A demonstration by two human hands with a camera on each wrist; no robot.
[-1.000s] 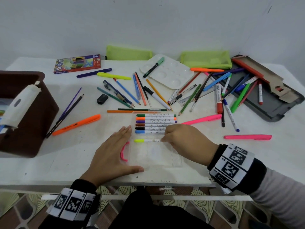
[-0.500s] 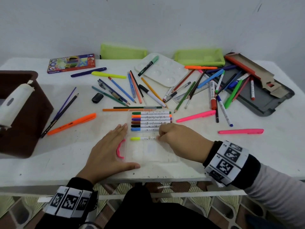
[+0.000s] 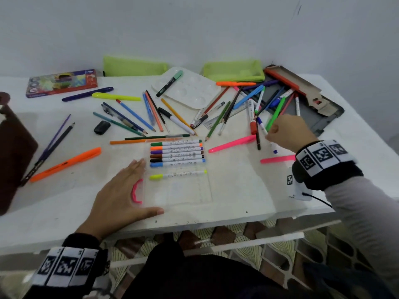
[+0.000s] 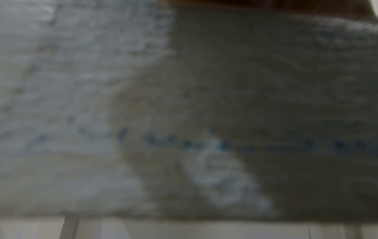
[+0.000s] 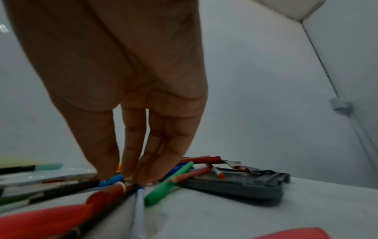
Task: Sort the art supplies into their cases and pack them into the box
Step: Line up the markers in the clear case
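Right hand [image 3: 287,132] gone from clear case [image 3: 179,184], out to right-side pile; yellow marker [image 3: 177,175] left in case below six others. Left hand [image 3: 121,197] flat, fingers straight, pressing worktop [image 3: 237,190] at case's left edge. Right fingertips [image 5: 143,176] down on white marker with blue tip [image 3: 265,132]; grip not confirmed, cannot tell. Marker's long axis runs diagonal, near end toward body. Case lies left of right hand, near it.

Seven white-barrelled markers [image 3: 177,155] lie in the clear plastic case [image 3: 190,195], left of the scattered pens [image 3: 259,108] overlapping the grey tray [image 3: 330,113].
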